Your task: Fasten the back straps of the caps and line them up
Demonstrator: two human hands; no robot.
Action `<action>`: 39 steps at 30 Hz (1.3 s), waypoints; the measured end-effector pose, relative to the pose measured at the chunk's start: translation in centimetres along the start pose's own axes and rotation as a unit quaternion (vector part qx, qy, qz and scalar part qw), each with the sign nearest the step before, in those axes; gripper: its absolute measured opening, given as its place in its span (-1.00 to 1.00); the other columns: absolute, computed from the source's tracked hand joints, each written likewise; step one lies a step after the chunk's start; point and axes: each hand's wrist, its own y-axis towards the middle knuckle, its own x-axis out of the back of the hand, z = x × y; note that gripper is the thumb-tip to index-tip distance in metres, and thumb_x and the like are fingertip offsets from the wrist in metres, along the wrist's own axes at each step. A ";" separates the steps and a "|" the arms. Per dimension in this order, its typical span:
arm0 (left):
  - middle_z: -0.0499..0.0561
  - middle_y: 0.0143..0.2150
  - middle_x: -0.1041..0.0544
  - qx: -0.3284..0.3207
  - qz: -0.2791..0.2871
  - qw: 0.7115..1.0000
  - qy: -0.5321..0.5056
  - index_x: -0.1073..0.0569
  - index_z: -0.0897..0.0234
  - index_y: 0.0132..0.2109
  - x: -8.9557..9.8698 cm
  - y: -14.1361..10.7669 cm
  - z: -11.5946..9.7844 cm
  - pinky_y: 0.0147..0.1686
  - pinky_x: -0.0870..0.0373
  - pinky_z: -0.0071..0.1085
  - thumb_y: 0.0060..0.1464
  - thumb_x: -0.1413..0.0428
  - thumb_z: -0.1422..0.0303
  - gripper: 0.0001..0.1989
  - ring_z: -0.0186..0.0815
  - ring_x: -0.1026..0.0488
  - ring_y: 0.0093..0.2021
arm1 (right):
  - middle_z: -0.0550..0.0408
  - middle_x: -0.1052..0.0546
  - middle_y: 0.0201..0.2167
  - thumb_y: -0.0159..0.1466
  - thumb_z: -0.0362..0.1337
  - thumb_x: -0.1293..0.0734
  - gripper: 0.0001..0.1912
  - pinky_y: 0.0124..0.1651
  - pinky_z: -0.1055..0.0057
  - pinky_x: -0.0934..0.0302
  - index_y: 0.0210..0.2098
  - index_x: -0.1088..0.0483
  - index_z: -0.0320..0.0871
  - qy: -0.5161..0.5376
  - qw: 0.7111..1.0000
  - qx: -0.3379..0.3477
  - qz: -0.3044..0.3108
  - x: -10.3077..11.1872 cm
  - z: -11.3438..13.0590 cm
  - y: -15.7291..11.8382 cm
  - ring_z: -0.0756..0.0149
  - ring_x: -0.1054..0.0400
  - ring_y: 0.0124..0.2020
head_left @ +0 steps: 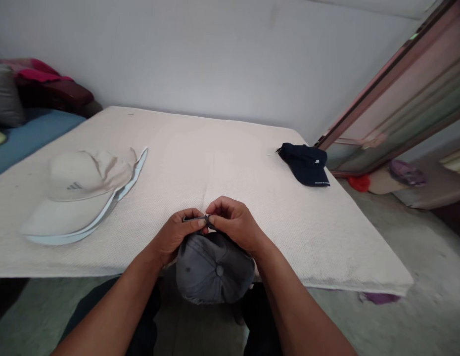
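Note:
A dark grey cap [215,269] hangs at the near edge of the table, its top button facing up toward me. My left hand [181,230] pinches the strap at the back of this cap between thumb and fingers. Close beside it, my right hand [232,220] is closed on the other part of the same strap, so the thumbs nearly meet. The fastening between the fingertips is small and mostly covered. Left of my hands lie light beige caps [81,183], seemingly stacked, with a pale blue brim edge underneath. A navy cap [306,163] rests toward the right edge.
The table [230,163] has a white textured cover and stands against a grey wall [200,59]. On the left is a blue seat [40,128] with a grey cushion [5,96]. A framed glass door [393,94] and a red item [358,183] are at right.

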 end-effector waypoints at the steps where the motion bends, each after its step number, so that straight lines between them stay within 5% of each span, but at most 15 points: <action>1: -0.09 -0.51 -0.48 -0.003 0.000 1.000 0.007 -0.45 0.33 -0.42 0.0 0.1 0.0 -0.49 -0.28 -0.57 -0.06 -0.24 0.40 -0.88 -0.49 -0.36 -0.52 | 0.18 -0.44 -0.53 0.11 -0.42 -0.29 -0.93 -0.40 0.46 -0.19 -0.38 -0.36 -0.17 -0.002 1.000 0.001 -0.002 0.1 -0.1 0.0 0.42 -0.38 -0.47; 18: -0.08 -0.49 -0.52 -0.012 -0.010 0.999 0.036 -0.46 0.29 -0.39 0.0 0.4 0.4 -0.45 -0.29 -0.52 -0.10 -0.26 0.35 -0.86 -0.43 -0.41 -0.49 | 0.18 -0.44 -0.52 0.12 -0.40 -0.30 -0.94 -0.40 0.45 -0.15 -0.37 -0.36 -0.16 -0.027 1.000 0.001 0.004 0.4 -0.2 -0.1 0.42 -0.34 -0.47; 28: -0.08 -0.42 -0.54 -0.115 -0.042 0.985 0.123 -0.39 0.24 -0.33 -0.2 0.3 0.4 -0.36 -0.29 -0.49 -0.06 -0.24 0.32 -0.82 -0.37 -0.45 -0.37 | 0.20 -0.39 -0.52 0.11 -0.40 -0.32 -0.91 -0.42 0.46 -0.13 -0.35 -0.36 -0.17 -0.030 0.999 0.017 -0.018 0.6 -0.8 0.3 0.45 -0.30 -0.48; 39: -0.01 -0.40 -0.55 -0.077 -0.038 0.984 0.157 -0.49 0.28 -0.32 0.2 0.7 0.4 -0.38 -0.30 -0.46 -0.08 -0.23 0.30 -0.83 -0.35 -0.44 -0.40 | 0.18 -0.40 -0.50 0.11 -0.37 -0.33 -0.92 -0.35 0.41 -0.21 -0.36 -0.35 -0.15 -0.033 0.999 0.014 -0.018 0.6 -1.0 0.1 0.41 -0.34 -0.45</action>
